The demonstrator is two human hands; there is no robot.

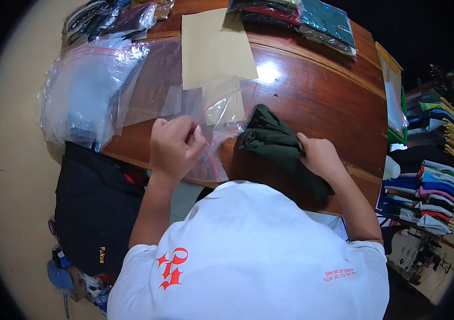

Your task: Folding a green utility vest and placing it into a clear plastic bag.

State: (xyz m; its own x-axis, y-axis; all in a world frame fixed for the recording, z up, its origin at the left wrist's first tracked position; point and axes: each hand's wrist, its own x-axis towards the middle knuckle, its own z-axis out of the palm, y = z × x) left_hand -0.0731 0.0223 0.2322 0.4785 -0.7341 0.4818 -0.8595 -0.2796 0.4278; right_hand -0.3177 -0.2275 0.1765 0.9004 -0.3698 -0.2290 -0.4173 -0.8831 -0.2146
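- Head view, left hand (176,149): fingers closed, pinching a clear bag (232,118) with red lines.
- Right hand (320,156): fingers gripping a dark green garment (269,137), bundled, over the table (333,106)'s near side, beside the bag's edge; whether any lies inside, I cannot tell.
- Tan sheet (217,48): beyond the bag.
- Clear bag pile (85,90): table's left.
- Packaged garments (325,24): far edge.

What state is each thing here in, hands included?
Left hand: closed on the clear bag's edge
Clear bag: mouth spread open
Dark green garment: bundled, mostly outside the bag
Right hand: gripping the garment
Brown sheet: lying flat
Packed garments: folded, bagged, stacked
Other clear bags: piled, overlapping
Shirts: hanging
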